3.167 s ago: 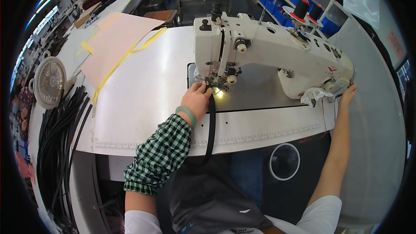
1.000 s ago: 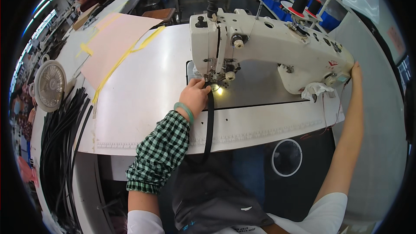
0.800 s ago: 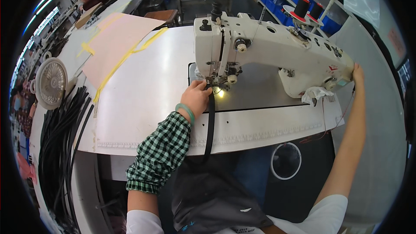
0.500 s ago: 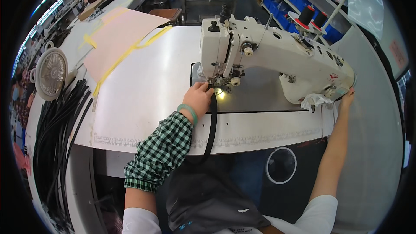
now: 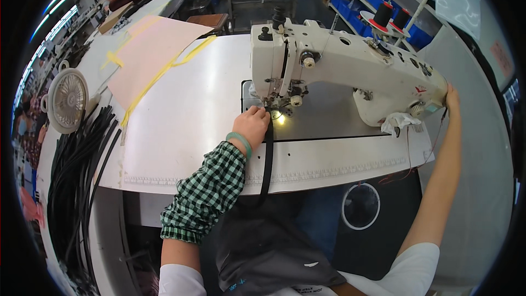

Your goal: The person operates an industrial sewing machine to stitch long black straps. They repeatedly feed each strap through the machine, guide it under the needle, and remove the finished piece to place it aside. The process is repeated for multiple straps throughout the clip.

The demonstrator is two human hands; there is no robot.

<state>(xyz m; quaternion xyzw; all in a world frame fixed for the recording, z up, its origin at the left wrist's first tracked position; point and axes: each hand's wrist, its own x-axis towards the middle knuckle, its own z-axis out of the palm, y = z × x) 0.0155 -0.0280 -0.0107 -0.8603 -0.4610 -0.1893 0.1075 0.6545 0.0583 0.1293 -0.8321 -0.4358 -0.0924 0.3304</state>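
Note:
A white sewing machine (image 5: 339,57) stands on the table, its lamp lighting the area around the needle. Below the needle, my left hand (image 5: 252,126) pinches a black strap (image 5: 268,156) with its fingertips close to the presser foot. The strap hangs down over the table's front edge toward my lap. A checked sleeve cover and a green bangle are on my left arm. My right hand (image 5: 452,100) rests against the right end of the machine; its fingers are largely hidden behind the housing.
A bundle of black straps (image 5: 82,170) drapes over the table's left side beside a pale round basket (image 5: 68,100). A pink sheet (image 5: 156,55) edged with yellow tape lies at the back left. Thread cones (image 5: 383,15) stand behind the machine, with blue bins (image 5: 372,0) on shelves beyond.
My right hand has moved up along the machine's right end. My left hand stays on the strap by the needle. The view has shifted slightly.

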